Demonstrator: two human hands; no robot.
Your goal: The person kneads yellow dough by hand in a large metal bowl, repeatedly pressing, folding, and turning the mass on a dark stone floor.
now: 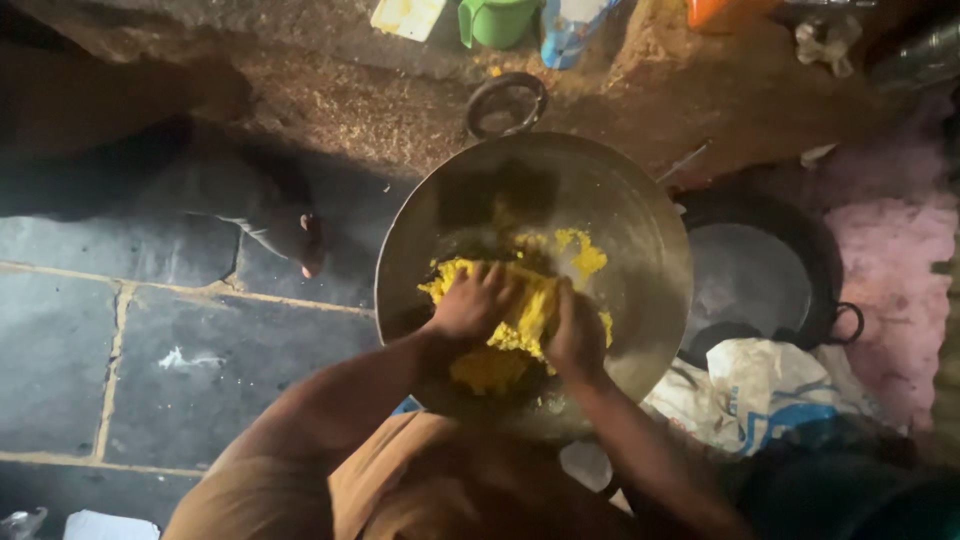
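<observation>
A large round metal pan [640, 220] with a ring handle [505, 103] at its far rim sits in front of me. A heap of yellow crumbly dough [525, 322] lies in its bottom. My left hand [472, 303] presses down into the yellow mass on the left side, fingers curled into it. Beside it, my right hand [577, 335] is also dug into the dough on the right. Both hands touch the dough; more of it spreads toward the far side of the pan [580, 250].
A dark black pan [760, 280] with a small handle stands to the right. A white printed sack [770, 395] lies near its front. A green cup [497, 20], a bottle and other containers line the far ledge. Dark stone floor slabs [180, 350] lie to the left; a foot [305, 240] shows there.
</observation>
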